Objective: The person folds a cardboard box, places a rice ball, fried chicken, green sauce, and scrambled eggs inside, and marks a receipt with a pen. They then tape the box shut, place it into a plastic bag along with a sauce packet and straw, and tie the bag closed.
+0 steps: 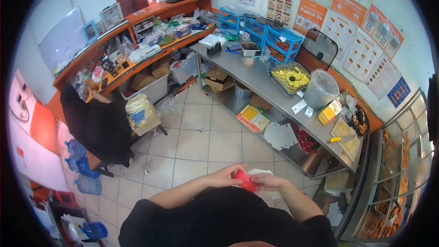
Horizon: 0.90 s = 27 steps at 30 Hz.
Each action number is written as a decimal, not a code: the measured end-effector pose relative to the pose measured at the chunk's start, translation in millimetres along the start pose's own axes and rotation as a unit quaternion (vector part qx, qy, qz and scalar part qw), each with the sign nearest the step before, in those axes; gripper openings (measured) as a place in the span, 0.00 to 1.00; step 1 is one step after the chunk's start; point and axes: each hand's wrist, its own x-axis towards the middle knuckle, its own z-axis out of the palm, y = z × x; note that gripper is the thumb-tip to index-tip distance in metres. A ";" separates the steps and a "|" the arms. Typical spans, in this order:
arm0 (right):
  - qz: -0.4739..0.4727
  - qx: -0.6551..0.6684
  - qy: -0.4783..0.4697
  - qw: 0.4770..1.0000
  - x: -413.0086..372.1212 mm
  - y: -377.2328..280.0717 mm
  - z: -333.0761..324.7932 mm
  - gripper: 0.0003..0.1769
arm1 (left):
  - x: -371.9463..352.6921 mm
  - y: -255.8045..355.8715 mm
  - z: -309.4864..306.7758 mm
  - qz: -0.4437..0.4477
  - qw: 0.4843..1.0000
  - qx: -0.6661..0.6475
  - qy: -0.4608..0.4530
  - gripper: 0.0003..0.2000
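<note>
Close in front of my chest, my left hand [226, 175] and my right hand [269, 181] meet around a small, smooth red thing [246, 181]. Fingers of the left hand curl over its left and upper side, while the right hand pinches its right edge. What kind of thing it is, I cannot tell. A piece of white paper [264, 172] shows behind and below the right hand, partly covered by it.
A steel table [256, 75] runs along the right, with a tray of yellow food [291, 77], a clear tub [321, 87] and a yellow-handled knife [342, 139]. A glass food case [398, 169] stands far right. Leftward, a person in black [93, 123] sits near blue water jugs [82, 167].
</note>
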 end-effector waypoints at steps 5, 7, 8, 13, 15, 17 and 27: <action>0.018 -0.093 0.067 0.993 3.8 -41.2 -47.1 0.20 | 66.5 5.5 -1.0 0.010 0.925 0.125 0.359 0.14; -0.004 -0.202 0.103 0.974 4.4 -72.5 -61.8 0.20 | 94.5 16.3 -24.4 0.007 0.885 0.213 0.413 0.12; 0.000 -0.198 0.111 0.974 3.0 -91.7 -64.9 0.20 | 109.1 16.5 -36.8 0.009 0.889 0.208 0.407 0.12; 0.003 -0.330 0.175 0.928 24.1 -160.4 -122.9 0.18 | 202.1 2.4 -114.3 0.142 0.917 0.344 0.144 0.13; 0.022 -0.311 0.213 0.926 30.7 -183.3 -153.7 0.17 | 252.6 -1.6 -152.4 0.145 0.931 0.325 0.080 0.13; 0.037 -0.289 0.252 0.923 35.6 -220.4 -171.8 0.17 | 298.4 9.2 -201.3 0.148 0.940 0.309 0.011 0.13; -0.300 -0.363 0.777 0.419 66.2 -326.4 -151.0 0.13 | 471.9 74.2 -405.4 -0.150 0.923 -0.009 -0.355 0.15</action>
